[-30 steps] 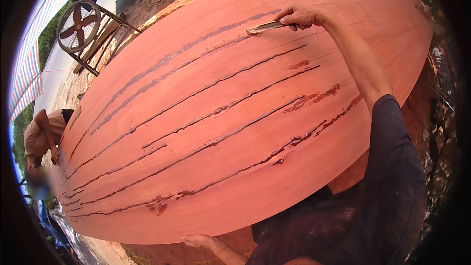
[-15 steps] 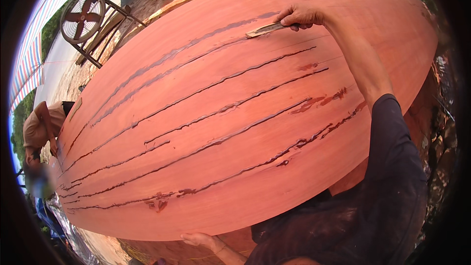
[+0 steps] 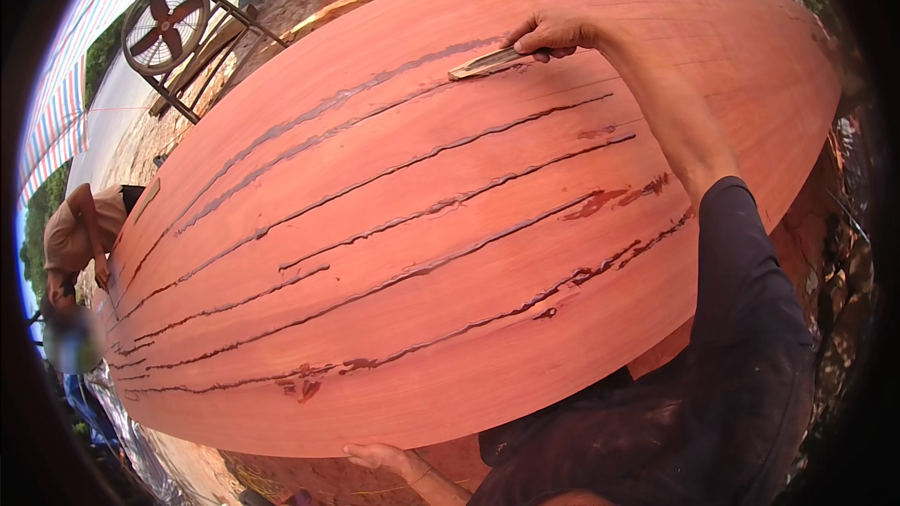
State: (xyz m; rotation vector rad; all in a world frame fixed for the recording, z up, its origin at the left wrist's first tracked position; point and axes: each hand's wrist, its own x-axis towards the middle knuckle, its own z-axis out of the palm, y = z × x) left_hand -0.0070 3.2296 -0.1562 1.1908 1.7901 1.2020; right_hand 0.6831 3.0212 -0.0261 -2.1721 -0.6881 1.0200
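Observation:
A broad, curved, reddish wooden boat hull [image 3: 525, 225] fills the view, crossed lengthwise by several seams of dark filler. Over the far side of the hull, my right hand [image 3: 553, 33] is closed around a flat wooden-looking scraper [image 3: 483, 63]. The scraper's tip points left and lies against the second seam from the far edge, where the filler [image 3: 361, 119] looks smeared flatter. Seams nearer me hold raised, rough beads of filler [image 3: 450, 201]. At the hull's near edge rests my left hand [image 3: 375, 455], fingers stretched along the rim, holding nothing visible.
Another person [image 3: 89, 234] bends over the hull's far left end, a hand near the seams. A large round fan [image 3: 166, 25] stands on a wooden frame behind the hull. A striped tarp [image 3: 56, 131] hangs at the left. A small flat strip [image 3: 147, 199] lies near the person.
My right hand has drawn the scraper a little to the left along the seam. My left hand stays at the near rim.

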